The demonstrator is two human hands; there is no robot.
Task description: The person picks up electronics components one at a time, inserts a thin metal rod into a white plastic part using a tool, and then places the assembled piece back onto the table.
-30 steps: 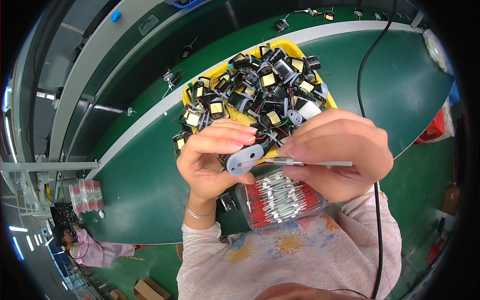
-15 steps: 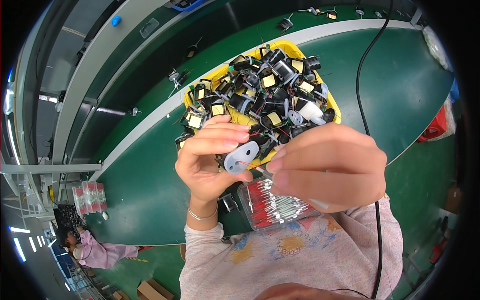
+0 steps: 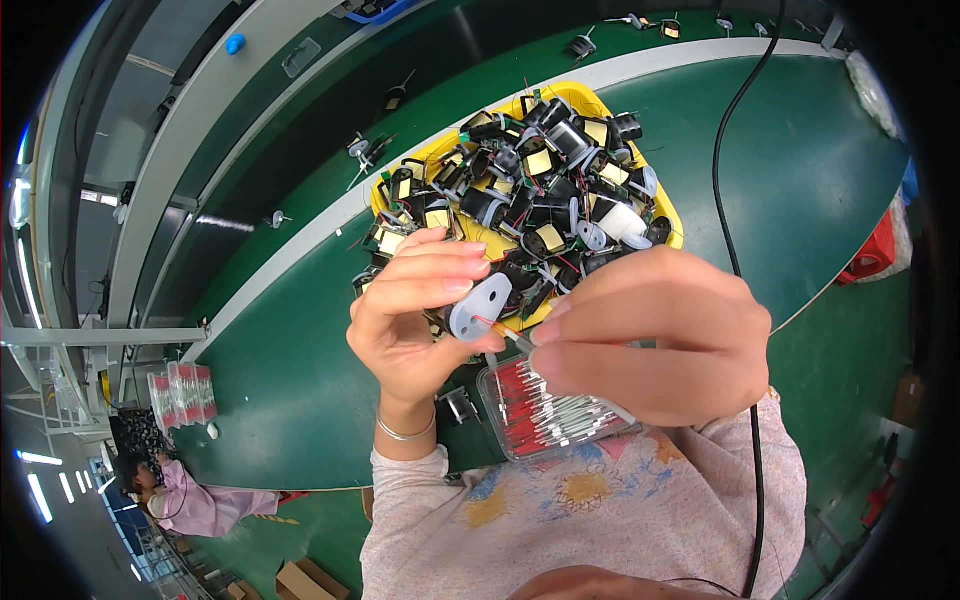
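Note:
My left hand [image 3: 400, 305] holds a small dark part with a smooth, pale grey oval plate [image 3: 480, 306] on its face; the plate has several holes. The fingers curl behind it and the thumb supports it from below. My right hand [image 3: 665, 335] pinches a thin white-and-grey stick [image 3: 522, 344]. A fine reddish tip or wire runs from that stick to a lower hole of the plate; whether it enters the hole is too small to tell. Below the hands, a clear plastic box [image 3: 492, 420] contains many red-and-white sticks, partly hidden by my right hand.
Beyond my hands stands a yellow bin [image 3: 582, 94], heaped with black wired parts. A small black part [image 3: 458, 404] lies beside the box. A black cable [image 3: 717, 170] hangs down on the right. Similar parts [image 3: 368, 150] lie along the green strip behind. A person [image 3: 200, 495] sits far left.
The held plate has turned slightly and moved a little left with my left hand. My right hand stays close to it. Parts on the strip behind have shifted slightly right.

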